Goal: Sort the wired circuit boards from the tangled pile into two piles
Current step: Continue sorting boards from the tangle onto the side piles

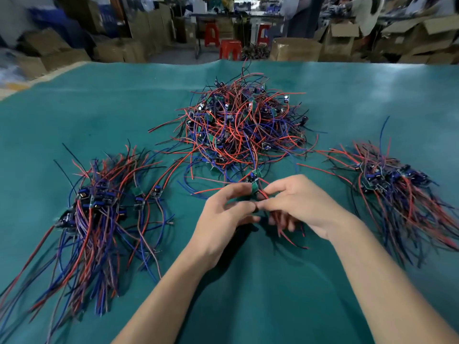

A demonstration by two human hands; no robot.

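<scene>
A tangled pile (241, 125) of small green circuit boards with red, blue and black wires lies at the table's centre back. A sorted pile (96, 209) lies at the left and another sorted pile (395, 184) at the right, wires trailing toward me. Just in front of the tangle, my left hand (223, 217) and my right hand (300, 204) meet over a small green wired circuit board (255, 185). Both hands pinch it or its wires with curled fingers. Red wires hang below my right hand. A second board (255, 174) sits just behind, still linked to the tangle.
A teal cloth (260, 294) covers the table. Beyond its far edge stand cardboard boxes (295, 49), red stools (229, 48) and a work table.
</scene>
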